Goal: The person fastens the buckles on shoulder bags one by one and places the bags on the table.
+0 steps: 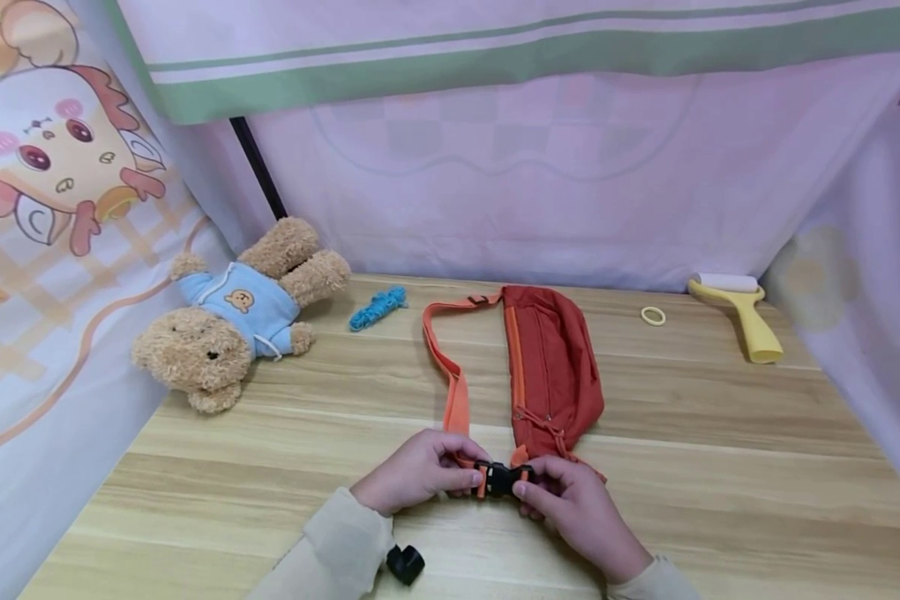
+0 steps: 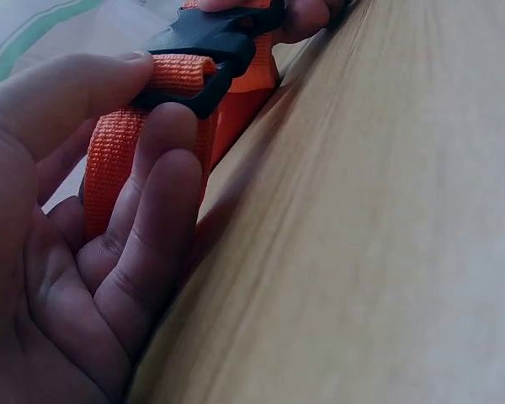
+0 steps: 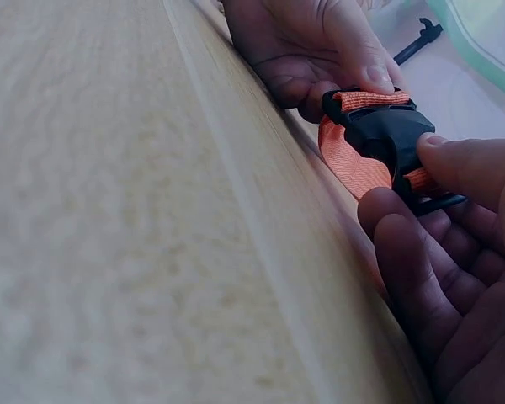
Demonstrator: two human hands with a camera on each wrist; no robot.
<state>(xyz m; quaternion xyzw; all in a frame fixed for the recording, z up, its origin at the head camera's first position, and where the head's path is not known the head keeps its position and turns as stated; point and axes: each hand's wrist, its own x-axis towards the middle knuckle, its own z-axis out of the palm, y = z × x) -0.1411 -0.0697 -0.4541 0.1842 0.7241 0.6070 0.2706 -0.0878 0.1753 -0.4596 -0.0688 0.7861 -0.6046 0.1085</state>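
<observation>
A red waist bag (image 1: 555, 367) with an orange zip lies on the wooden table, its orange strap (image 1: 456, 400) looping out to the left. Near the table's front, both hands hold the strap's black side-release buckle (image 1: 501, 479), whose two halves sit joined together. The left hand (image 1: 427, 471) pinches the buckle's left end, thumb over the orange webbing (image 2: 178, 74) in the left wrist view. On the other end, the right hand (image 1: 573, 504) pinches the buckle (image 3: 387, 135) between thumb and fingers, as the right wrist view shows.
To the left lies a teddy bear (image 1: 243, 308) in a blue hoodie, with a bundle of blue cord (image 1: 377, 307) beside it. A pale yellow ring (image 1: 653, 316) and a yellow-handled lint roller (image 1: 750, 321) lie at the back right. Printed cloth (image 1: 532, 183) hangs behind the table (image 1: 720, 467).
</observation>
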